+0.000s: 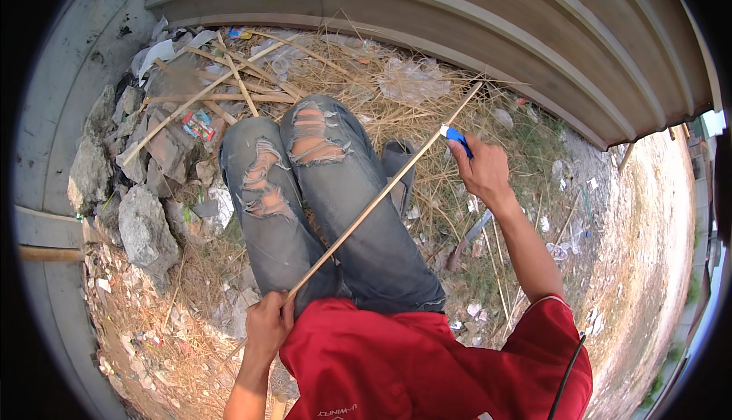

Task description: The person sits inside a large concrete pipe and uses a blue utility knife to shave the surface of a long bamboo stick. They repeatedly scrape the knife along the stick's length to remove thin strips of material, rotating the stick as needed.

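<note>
A long, thin bamboo strip [366,212] slants across my thighs, rising from lower left to upper right. Its lower end is gripped in my left hand [267,324], fingers closed, beside my left hip. My right hand [483,170] is closed around a small blue tool [457,139] near the strip's far end. The tool's pale tip touches the strip; its exact kind is mostly hidden by my fingers. Beyond that contact, the strip's tip sticks out over dry straw.
Rocks [147,231] and crossed wooden sticks [217,98] lie at the left and ahead. A corrugated metal wall [457,19] bounds the far side. On the ground at right rests a knife [474,234] among straw, litter and thin sticks. My knees are bent in torn jeans [343,214].
</note>
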Available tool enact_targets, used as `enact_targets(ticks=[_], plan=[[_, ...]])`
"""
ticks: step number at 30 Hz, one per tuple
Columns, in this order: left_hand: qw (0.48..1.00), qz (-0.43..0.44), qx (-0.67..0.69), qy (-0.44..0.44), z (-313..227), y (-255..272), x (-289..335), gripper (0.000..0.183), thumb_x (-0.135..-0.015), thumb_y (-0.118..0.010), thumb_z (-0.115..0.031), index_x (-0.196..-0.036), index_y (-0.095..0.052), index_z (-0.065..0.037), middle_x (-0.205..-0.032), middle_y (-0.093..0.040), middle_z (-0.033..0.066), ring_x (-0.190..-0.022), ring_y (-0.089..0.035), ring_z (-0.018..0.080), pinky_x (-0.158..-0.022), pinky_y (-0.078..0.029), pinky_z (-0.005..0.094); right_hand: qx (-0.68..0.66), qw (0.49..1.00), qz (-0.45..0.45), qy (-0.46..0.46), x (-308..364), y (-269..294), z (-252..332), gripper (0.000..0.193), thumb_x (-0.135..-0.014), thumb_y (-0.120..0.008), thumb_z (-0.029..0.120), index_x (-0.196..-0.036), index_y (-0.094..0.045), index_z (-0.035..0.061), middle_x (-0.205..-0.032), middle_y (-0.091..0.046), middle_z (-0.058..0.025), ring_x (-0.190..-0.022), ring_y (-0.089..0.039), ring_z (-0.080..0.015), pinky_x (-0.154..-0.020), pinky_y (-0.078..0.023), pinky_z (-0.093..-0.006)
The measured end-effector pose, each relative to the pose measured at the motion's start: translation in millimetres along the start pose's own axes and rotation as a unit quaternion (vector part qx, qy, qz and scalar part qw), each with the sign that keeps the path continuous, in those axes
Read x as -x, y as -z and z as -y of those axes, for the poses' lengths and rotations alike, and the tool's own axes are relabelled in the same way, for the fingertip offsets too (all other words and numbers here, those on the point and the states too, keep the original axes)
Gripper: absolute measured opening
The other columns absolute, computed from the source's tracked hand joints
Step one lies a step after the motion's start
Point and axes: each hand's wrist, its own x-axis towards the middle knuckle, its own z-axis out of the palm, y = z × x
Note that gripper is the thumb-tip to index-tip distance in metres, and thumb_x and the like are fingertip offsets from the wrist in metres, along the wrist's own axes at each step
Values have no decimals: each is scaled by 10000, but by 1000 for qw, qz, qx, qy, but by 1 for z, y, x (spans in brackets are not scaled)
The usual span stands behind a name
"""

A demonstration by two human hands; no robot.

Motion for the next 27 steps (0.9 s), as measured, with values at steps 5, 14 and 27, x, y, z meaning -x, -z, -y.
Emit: enact_targets(ticks=[5, 14, 27], plan=[[999, 5, 27, 18, 5, -3, -1, 193, -917, -746, -63, -872, -559, -46, -752, -678, 166, -626, -677, 385, -516, -518, 438, -10, 998, 38, 43, 8, -8, 29, 466, -1038, -574, 475, -896, -676, 43, -584, -613, -190, -587, -644, -435, -563, -493, -524], [998, -2, 56, 24, 4, 0, -3, 205, -928, -748, -69, -867, -555, -41, -719, -670, 153, -585, -670, 354, -504, -503, 422, 10, 998, 31, 53, -5, -5, 30, 482, -1055, -536, 470, -887, -672, 39, -581, -607, -216, -606, -646, -470, -603, -506, -553], [998, 0, 22, 51, 37, 4, 34, 218, -918, -748, -55, -848, -542, -46, -660, -632, 144, -539, -640, 339, -487, -489, 391, -256, 954, -97, -121, -59, 25, -40, 559, -994, -638, 539, -867, -665, -5, -618, -471, -40, -596, -403, -140, -570, -360, -335]])
